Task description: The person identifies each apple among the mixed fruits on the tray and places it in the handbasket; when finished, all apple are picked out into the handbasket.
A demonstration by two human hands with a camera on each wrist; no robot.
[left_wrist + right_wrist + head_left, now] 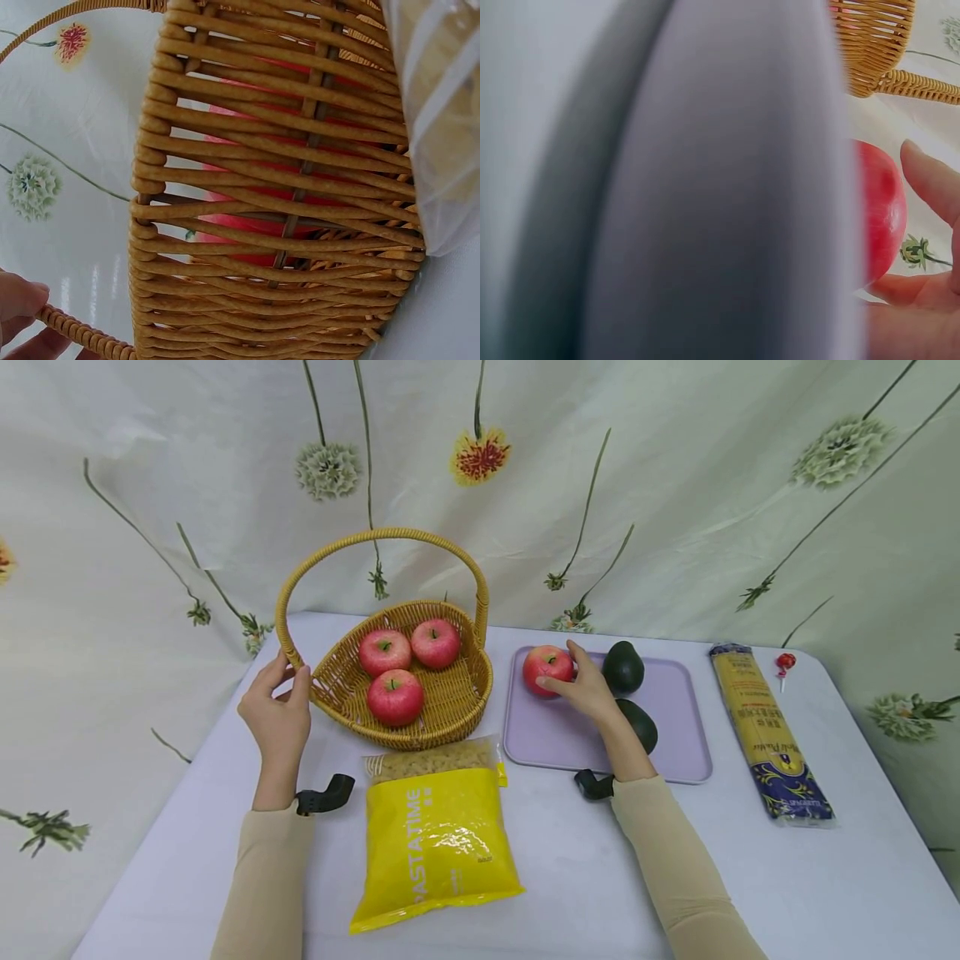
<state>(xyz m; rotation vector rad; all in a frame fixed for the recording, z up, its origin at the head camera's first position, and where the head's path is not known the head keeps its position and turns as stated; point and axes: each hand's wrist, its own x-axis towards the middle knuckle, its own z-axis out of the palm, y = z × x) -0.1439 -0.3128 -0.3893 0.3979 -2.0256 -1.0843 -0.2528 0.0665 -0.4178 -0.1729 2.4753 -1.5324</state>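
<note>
My left hand (279, 702) pinches the lower left end of the handle of a wicker basket (450, 714). Three red apples (395, 697) lie inside it; in the left wrist view, red shows through the basket's weave (225, 202). On the right, my right hand (588, 687) has its thumb and fingers around another apple (546, 667) at the left end of a lilac tray (551, 739). Whether this apple is lifted off the tray I cannot tell. A blurred grey shape hides part of the apple (883, 214) in the right wrist view.
Two avocados (623, 668) lie on the tray, one partly behind my right forearm. A yellow pasta bag (442, 835) lies before the basket. Right of the tray are a long pasta pack (768, 735) and a red lollipop (784, 662). Floral cloth hangs behind.
</note>
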